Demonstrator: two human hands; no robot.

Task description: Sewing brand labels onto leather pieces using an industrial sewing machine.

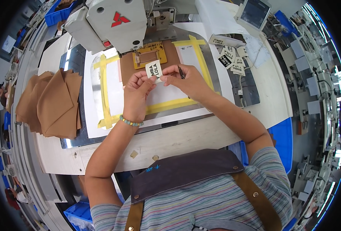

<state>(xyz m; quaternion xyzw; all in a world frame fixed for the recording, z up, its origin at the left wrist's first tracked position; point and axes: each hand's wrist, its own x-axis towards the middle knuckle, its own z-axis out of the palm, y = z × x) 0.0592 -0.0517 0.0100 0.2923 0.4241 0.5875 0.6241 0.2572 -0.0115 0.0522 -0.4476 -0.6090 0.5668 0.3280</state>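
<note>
Between my hands, in front of the sewing machine head, is a small white fabric label (154, 69) with dark lettering. My left hand (137, 92) pinches its lower left part between thumb and fingers. My right hand (189, 82) is closed beside the label's right edge, thumb and fingertips close to or touching it. A thin dark tool (181, 72) sticks up from my right fingers; its kind is unclear. Just beyond the label, a yellow template frame (150, 55) lies under the machine head on a brown piece (170, 57).
Yellow tape (105, 104) borders the white work sheet. Brown cut pieces (59, 104) are stacked at left; several loose labels (237, 63) lie at right by a white box (228, 39). The machine head (116, 23) overhangs the far side. A screen (255, 13) stands back right.
</note>
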